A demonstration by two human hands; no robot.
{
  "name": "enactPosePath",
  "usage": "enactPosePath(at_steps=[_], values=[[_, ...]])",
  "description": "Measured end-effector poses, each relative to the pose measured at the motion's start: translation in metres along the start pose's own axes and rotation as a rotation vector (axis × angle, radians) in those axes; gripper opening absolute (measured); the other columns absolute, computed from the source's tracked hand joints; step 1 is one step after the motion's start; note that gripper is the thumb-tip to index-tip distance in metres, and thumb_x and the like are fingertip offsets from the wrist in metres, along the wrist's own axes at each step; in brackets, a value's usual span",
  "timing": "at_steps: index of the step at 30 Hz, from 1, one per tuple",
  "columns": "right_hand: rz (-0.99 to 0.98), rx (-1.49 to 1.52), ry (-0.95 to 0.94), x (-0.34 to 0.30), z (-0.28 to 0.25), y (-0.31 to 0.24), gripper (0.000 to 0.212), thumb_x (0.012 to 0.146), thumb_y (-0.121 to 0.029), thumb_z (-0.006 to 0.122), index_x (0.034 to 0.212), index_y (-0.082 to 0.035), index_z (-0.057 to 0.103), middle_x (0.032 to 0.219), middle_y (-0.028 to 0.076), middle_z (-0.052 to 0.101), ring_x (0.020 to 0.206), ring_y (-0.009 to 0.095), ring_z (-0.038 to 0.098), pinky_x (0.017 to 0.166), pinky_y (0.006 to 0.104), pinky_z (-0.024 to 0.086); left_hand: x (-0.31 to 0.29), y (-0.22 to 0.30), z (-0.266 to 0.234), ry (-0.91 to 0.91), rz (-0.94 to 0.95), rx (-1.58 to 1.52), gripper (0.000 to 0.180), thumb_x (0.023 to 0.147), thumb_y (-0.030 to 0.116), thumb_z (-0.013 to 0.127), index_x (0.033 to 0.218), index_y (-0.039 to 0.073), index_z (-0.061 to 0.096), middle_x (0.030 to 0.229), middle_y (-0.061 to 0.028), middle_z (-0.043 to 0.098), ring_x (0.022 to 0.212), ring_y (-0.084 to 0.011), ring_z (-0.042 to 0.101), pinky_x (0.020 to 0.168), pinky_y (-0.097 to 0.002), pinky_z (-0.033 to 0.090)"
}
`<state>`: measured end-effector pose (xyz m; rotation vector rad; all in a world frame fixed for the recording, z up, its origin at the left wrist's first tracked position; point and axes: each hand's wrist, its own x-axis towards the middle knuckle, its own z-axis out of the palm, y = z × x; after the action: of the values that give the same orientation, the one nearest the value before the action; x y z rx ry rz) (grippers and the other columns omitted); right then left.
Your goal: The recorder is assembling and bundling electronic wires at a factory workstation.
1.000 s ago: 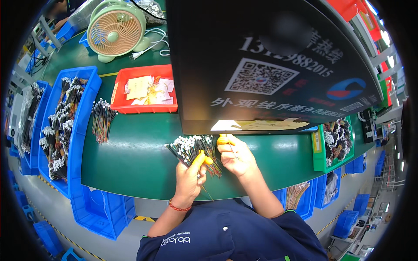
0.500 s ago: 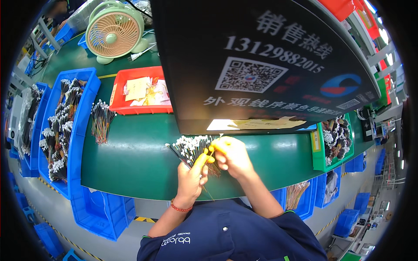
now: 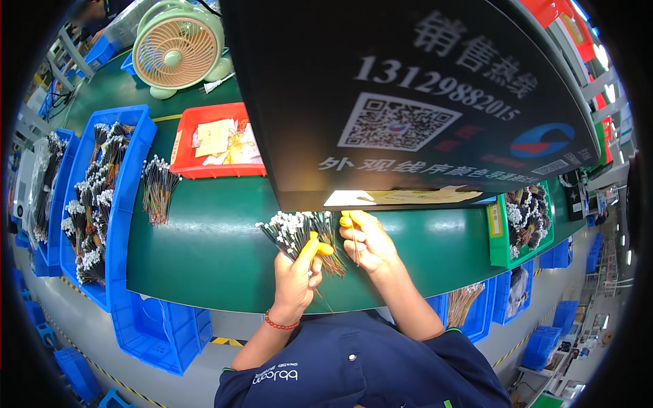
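Observation:
My left hand [image 3: 294,277], yellow covers on its thumb and a finger, is closed around a few dark cables with white connectors. Some thin wire ends stick out below its palm. Against it on the green bench lies a bundle of cables [image 3: 292,228] with white connectors at the far end and reddish-brown wires toward me. To the right, my right hand [image 3: 369,246] pinches a thin cable [image 3: 356,250] between yellow-covered fingertips, just in front of a black box-like machine [image 3: 299,156]. The cable's tail hangs down along the fingers; its upper end is hidden by the fingertips.
A blue bin [image 3: 139,146] of cables stands left, beside a loose cable bundle [image 3: 158,194]. Further back are a red tray [image 3: 190,171] with paper slips and a green fan [image 3: 173,58]. At right sits a green bin [image 3: 500,255] of cables. The machine overhangs the bench.
My right hand has drawn away from the left, a little to the right, and a cable now shows hanging from its fingers. My left hand stays nearly in place. The view has shifted slightly.

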<state>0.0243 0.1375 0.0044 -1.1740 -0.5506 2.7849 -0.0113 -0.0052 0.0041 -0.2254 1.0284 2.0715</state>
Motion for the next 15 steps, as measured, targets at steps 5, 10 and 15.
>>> enactPosePath(at_steps=[5,10,15], values=[[-0.507,-0.955,-0.036,-0.015,0.004,0.01,0.015,0.08,-0.009,0.055,0.09,0.002,0.056,0.076,0.004,0.056,0.053,0.003,0.045,0.046,0.0155,0.038,0.0,0.001,0.0,0.0,0.009,-0.017,0.008,0.085,0.008,0.048,0.091,0.004,0.049,0.074,-0.0076,0.058,0.047,-0.0029,0.039,0.032,-0.0145,0.027],[-0.565,-0.713,-0.206,-0.012,-0.001,0.026,0.014,0.078,-0.008,0.058,0.087,0.002,0.057,0.071,0.004,0.055,0.057,0.006,0.048,0.051,0.0172,0.04,-0.002,-0.007,0.001,-0.032,0.025,-0.012,0.009,0.084,0.009,0.049,0.092,0.004,0.05,0.073,-0.0058,0.056,0.048,-0.0044,0.041,0.032,-0.0144,0.028],[-0.049,-0.287,-0.233,-0.012,-0.002,0.003,0.017,0.084,-0.018,0.047,0.077,-0.003,0.052,0.065,0.0,0.047,0.043,0.003,0.033,0.031,0.0167,0.025,-0.004,0.001,0.004,0.0,-0.023,0.036,0.01,0.085,0.013,0.047,0.089,0.004,0.05,0.071,-0.0072,0.056,0.045,-0.0042,0.039,0.031,-0.015,0.027]])
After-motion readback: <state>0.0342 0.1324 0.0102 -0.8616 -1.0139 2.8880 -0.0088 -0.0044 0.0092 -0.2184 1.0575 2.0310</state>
